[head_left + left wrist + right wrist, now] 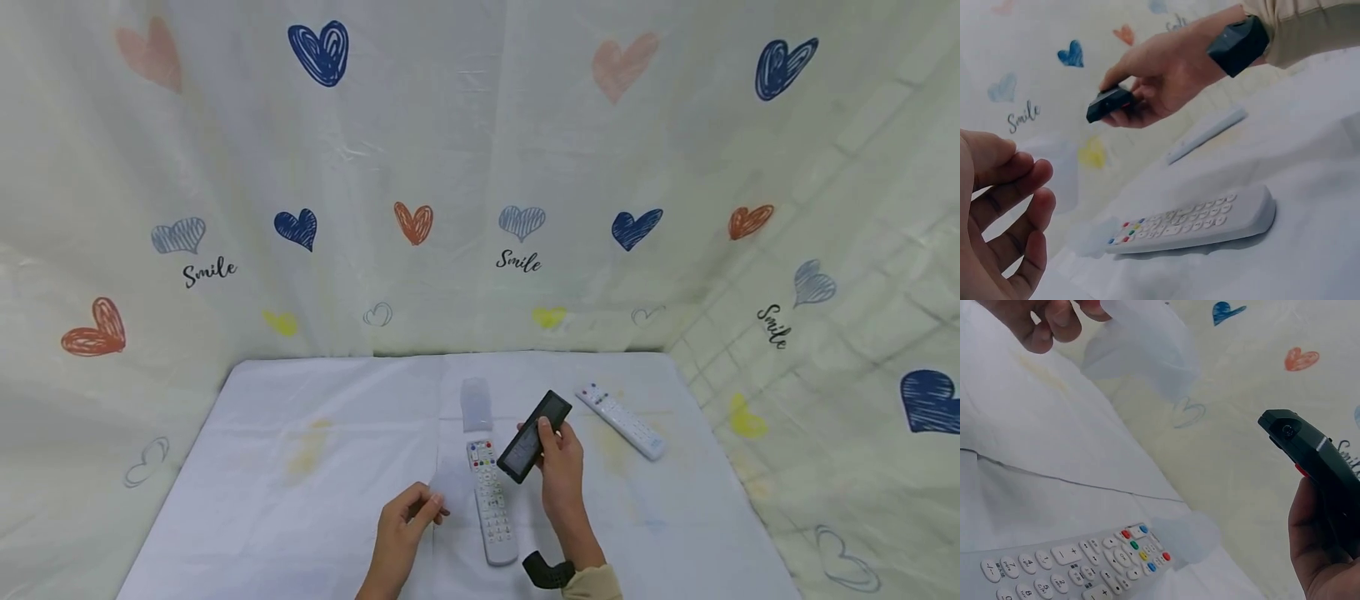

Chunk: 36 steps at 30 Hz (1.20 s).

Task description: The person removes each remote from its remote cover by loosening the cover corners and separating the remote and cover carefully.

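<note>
My left hand point(405, 529) pinches a thin translucent plastic sleeve point(1154, 350) between thumb and fingers, and the sleeve hangs loosely in the air. My right hand point(561, 471) grips a black rectangular handheld device point(535, 437) above the table, thumb on the face with a greyish panel. A small red part shows on the device's underside in the right wrist view. Between the hands, a white remote control point(492, 504) lies buttons up on the table. Another translucent plastic sleeve point(476, 404) lies flat just beyond its far end.
A second white remote control point(621, 421) lies slanted at the table's right side. The table point(247, 500) has a white cloth with faint yellow patches. A pale curtain point(465, 150) printed with hearts and "Smile" stands behind and at the sides.
</note>
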Tool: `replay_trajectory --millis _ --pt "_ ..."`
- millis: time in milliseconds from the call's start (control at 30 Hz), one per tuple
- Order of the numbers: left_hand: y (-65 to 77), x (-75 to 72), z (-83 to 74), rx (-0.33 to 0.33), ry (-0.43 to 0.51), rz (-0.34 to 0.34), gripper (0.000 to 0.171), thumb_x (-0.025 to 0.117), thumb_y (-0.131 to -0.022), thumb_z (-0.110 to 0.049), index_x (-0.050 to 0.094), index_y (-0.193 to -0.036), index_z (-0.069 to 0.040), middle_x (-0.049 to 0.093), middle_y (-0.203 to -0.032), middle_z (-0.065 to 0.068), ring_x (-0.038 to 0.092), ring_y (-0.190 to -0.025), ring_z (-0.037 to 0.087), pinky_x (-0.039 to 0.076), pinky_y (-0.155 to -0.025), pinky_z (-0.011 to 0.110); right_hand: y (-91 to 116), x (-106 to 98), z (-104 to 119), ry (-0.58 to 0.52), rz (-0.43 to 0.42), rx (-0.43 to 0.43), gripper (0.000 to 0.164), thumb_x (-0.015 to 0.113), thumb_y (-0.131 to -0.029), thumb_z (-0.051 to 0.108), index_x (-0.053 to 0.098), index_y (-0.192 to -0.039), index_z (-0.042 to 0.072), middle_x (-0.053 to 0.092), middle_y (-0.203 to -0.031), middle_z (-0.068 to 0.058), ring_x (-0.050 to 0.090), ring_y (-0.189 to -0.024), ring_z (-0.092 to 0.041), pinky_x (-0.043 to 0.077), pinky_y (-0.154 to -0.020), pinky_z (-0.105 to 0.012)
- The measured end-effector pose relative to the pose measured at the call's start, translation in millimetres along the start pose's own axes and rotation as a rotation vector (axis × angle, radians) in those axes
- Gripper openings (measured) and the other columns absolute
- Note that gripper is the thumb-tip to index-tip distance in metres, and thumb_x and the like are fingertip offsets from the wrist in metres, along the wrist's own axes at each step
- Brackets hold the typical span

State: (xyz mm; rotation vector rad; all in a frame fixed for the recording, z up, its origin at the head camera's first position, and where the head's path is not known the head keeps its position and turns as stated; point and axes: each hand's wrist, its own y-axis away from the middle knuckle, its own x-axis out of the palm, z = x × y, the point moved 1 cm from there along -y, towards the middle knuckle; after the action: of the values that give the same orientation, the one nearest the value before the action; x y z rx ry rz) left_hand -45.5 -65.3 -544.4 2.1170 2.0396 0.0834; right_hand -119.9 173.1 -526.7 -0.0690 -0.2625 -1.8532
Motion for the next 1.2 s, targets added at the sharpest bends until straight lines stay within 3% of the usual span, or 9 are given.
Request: replay_trajectory --millis 200,400,500,667,933,1100,1200 --pt "-24.8 -4.1 6.1 0.045 0.090 -0.033 0.035 0.067 -0.091 -0.039 0.063 -0.085 -0.005 0.070 -0.084 0.008 0.066 -0.086 0.036 0.053 -0.078 0.027 6 -3 -3 0.059 0.035 0.030 0.054 0.058 -0.097 0.047 0.048 -0.136 0.011 0.068 -0.121 -0.019 0.069 -0.102 -0.015 0.057 -0.083 -0.029" --pt "-59.7 -8.0 9.1 0.118 0.082 -0.041 0.031 0.067 -0.092 -0.040 0.064 -0.084 -0.009 0.071 -0.083 0.007 0.066 -0.080 0.022 0.053 -0.079 0.034 15 -4 -8 0.083 0.054 0.042 0.056 0.058 -0.096 0.048 0.047 -0.136 0.009 0.069 -0.120 -0.019 0.070 -0.101 -0.015 0.056 -0.083 -0.029" --pt "-79.7 -11.1 10.6 0.161 0.086 -0.055 0.031 0.066 -0.093 -0.038 0.064 -0.084 -0.009 0.071 -0.086 0.015 0.064 -0.075 0.017 0.052 -0.079 0.034 19 -5 -12 0.077 0.051 0.048 0.057 0.058 -0.096 0.047 0.047 -0.137 0.007 0.070 -0.118 -0.019 0.071 -0.098 -0.016 0.057 -0.080 -0.029" --pt "-110.2 -16.8 13.2 0.204 0.079 -0.081 0.031 0.064 -0.095 -0.036 0.064 -0.083 -0.008 0.068 -0.090 0.029 0.062 -0.073 0.020 0.051 -0.078 0.039 24 -5 -16 0.091 0.066 0.066 0.058 0.058 -0.097 0.047 0.046 -0.138 0.007 0.070 -0.117 -0.018 0.070 -0.097 -0.016 0.056 -0.081 -0.029" --pt "-149.3 -21.5 25.0 0.172 0.059 -0.132 0.030 0.065 -0.096 -0.031 0.064 -0.084 -0.003 0.072 -0.089 0.020 0.063 -0.075 0.023 0.051 -0.077 0.042 26 0 -21 0.104 0.082 0.091 0.057 0.057 -0.097 0.046 0.045 -0.139 0.008 0.069 -0.119 -0.021 0.070 -0.099 -0.017 0.056 -0.082 -0.031" --pt "-160.1 -24.6 34.6 0.121 0.063 -0.139 0.031 0.062 -0.098 -0.026 0.065 -0.090 0.004 0.071 -0.095 0.026 0.062 -0.081 0.039 0.051 -0.073 0.041 26 2 -23 0.130 0.088 0.109 0.058 0.055 -0.098 0.046 0.043 -0.142 0.009 0.067 -0.123 -0.021 0.069 -0.102 -0.018 0.056 -0.085 -0.033" --pt "-163.3 -27.0 42.3 0.110 0.031 -0.170 0.027 0.062 -0.098 -0.023 0.067 -0.091 0.003 0.072 -0.093 0.025 0.061 -0.068 0.031 0.049 -0.063 0.032 27 3 -24 0.139 0.095 0.114 0.057 0.054 -0.099 0.045 0.043 -0.142 0.009 0.067 -0.123 -0.021 0.069 -0.101 -0.019 0.056 -0.086 -0.033"
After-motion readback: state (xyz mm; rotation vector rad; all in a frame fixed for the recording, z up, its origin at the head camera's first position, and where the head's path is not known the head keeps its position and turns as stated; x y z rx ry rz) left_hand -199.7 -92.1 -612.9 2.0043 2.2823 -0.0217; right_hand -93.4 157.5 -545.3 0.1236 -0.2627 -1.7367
